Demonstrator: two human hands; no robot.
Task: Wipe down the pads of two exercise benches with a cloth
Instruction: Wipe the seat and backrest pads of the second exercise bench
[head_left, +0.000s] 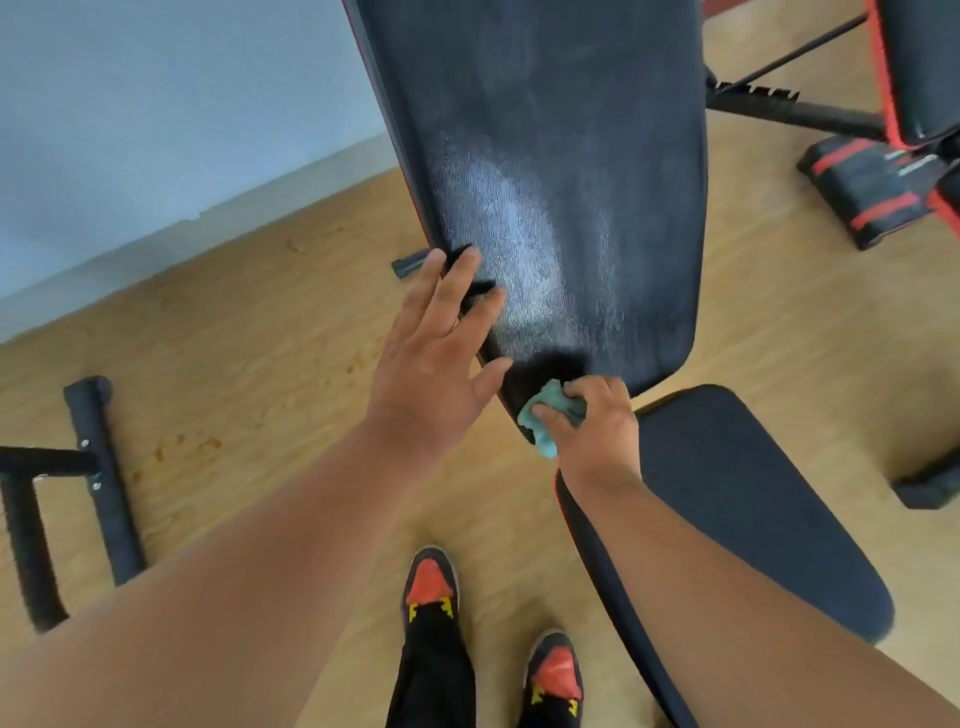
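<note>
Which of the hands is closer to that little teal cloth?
Right. The right hand grips the teal cloth against the lower edge of the back pad. The left hand lies open on the pad's left edge, just left of the cloth.

Both forearms are bare, no sleeves showing, nothing on either wrist. The left hand (434, 358) is uncovered too: no glove, no ring to be made out. Same for the right hand (597, 431), plain and ungloved. Down at the near edge, black trousers (436, 670) run narrow to the ankles. And the shoes (430, 584): black uppers, bright orange-red toe caps, yellow jagged accents by the laces (quite the pair), pale rims round the toes.
</note>
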